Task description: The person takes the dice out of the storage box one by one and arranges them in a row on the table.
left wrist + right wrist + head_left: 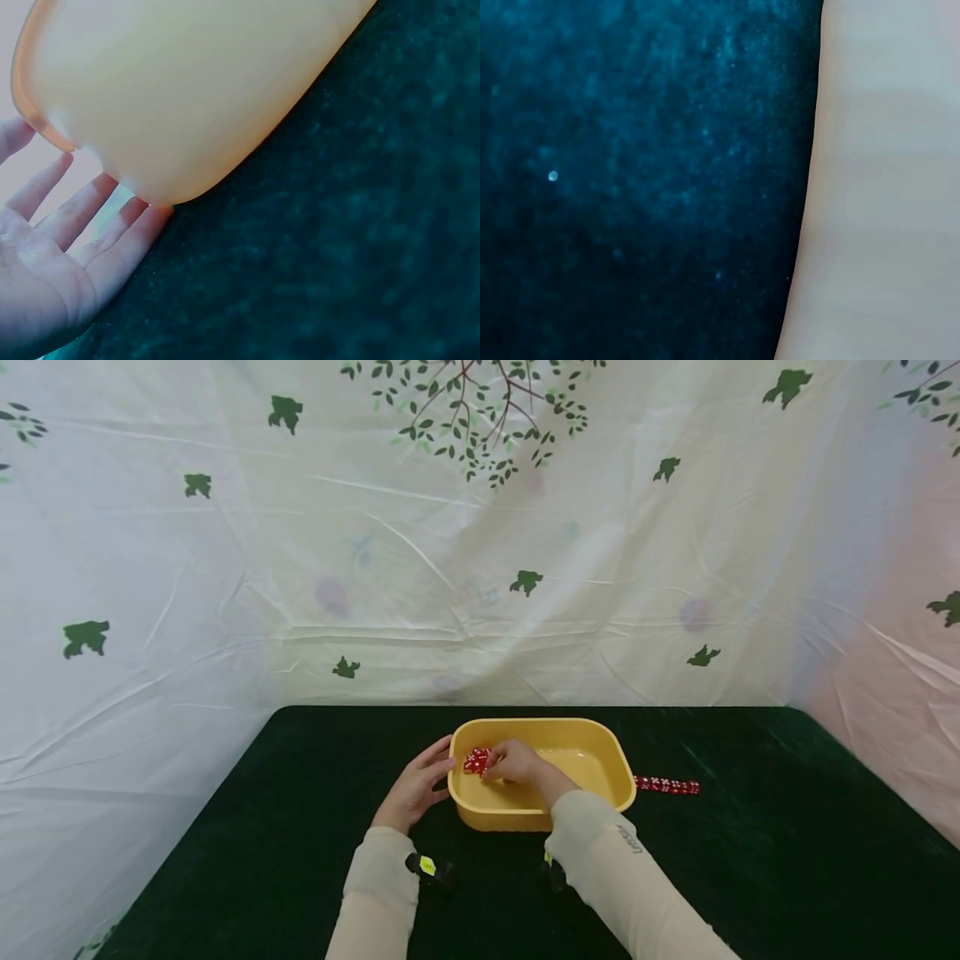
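Observation:
A yellow plastic basin (592, 768) stands on the dark green cloth. Inside its left end lies a small group of red dice with white dots (476, 761). My left hand (414, 785) rests against the basin's left end; in the left wrist view its fairly straight fingers (79, 210) touch the outer wall (195, 90). Reaching over the near rim, my right hand (517, 763) has its fingers curled down at the dice and appears to pinch one, mostly hidden by the fingers. The right wrist view shows only the basin's outer wall (885, 187) and cloth, not the hand.
A straight row of red dice (667, 786) lies on the cloth just right of the basin, its left end meeting the basin's edge in view. Dark green cloth (750, 860) covers the table. A pale printed curtain (450, 552) hangs behind and at both sides.

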`<state>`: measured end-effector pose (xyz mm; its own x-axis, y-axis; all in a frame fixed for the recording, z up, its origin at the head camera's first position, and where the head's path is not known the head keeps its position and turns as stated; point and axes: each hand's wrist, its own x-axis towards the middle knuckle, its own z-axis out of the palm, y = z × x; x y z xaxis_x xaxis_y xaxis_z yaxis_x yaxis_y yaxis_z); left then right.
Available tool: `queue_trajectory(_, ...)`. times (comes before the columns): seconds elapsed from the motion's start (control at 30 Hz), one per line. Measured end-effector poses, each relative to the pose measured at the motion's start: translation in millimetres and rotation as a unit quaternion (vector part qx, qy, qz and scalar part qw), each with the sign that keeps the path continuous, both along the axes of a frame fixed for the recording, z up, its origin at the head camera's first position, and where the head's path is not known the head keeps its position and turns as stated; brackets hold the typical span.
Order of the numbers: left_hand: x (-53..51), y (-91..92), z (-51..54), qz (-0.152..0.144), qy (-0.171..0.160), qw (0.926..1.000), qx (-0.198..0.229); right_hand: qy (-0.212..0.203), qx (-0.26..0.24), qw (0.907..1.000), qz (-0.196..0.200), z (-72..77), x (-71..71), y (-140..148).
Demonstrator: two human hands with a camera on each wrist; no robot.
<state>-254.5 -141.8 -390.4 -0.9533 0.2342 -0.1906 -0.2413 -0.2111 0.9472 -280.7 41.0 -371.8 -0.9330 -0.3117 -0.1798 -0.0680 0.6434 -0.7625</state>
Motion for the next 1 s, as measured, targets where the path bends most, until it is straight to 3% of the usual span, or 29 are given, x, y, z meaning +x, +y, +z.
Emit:
queue_trajectory(0.57, -1.7, -0.9, -0.1, -0.003, 0.001, 1.0, 0.008, 0.031, 0.004, 0.9993, 0.018, 0.6, 2.3, -1.4)
queue_trajectory(0.8, -2.0, 0.0, -0.3, -0.002, -0.002, 1.0, 0.003, -0.002, -0.013, 0.9998, 0.017, 6.9, 4.9, 0.3)
queue_trajectory(1.0, -1.6, -0.7, -0.1, -0.004, 0.002, 1.0, 0.002, 0.0, -0.032, 0.9992, 0.026, 14.4, 6.7, 1.9)
